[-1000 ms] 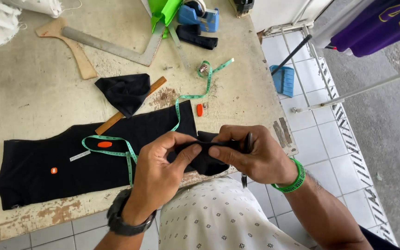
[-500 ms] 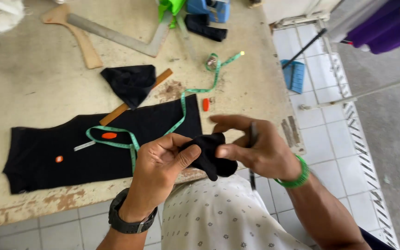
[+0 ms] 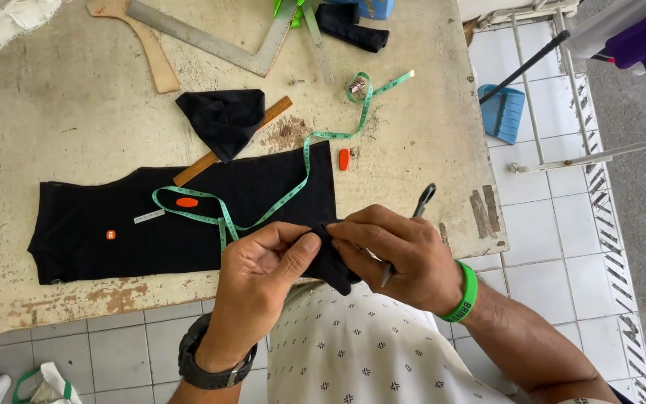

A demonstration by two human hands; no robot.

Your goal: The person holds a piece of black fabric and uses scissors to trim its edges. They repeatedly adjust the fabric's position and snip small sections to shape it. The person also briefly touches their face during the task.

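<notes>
Cloth (image 3: 332, 258), a small black piece, sits at the table (image 3: 54, 112) edge, just below the big black panel (image 3: 188, 224). We pinch it w/ both hands: left hand (image 3: 263, 273) thumb and fingers closed on its left side, right hand (image 3: 398, 254) closed on its right, a dark tool (image 3: 420, 202) tucked under the fingers. Keep tension even, thumbs close, edge flat. Wrists low, palms angled inward, forearms converging from our lap.

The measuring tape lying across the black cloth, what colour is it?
The measuring tape is green with small dark markings, seen best in the head view.
</notes>
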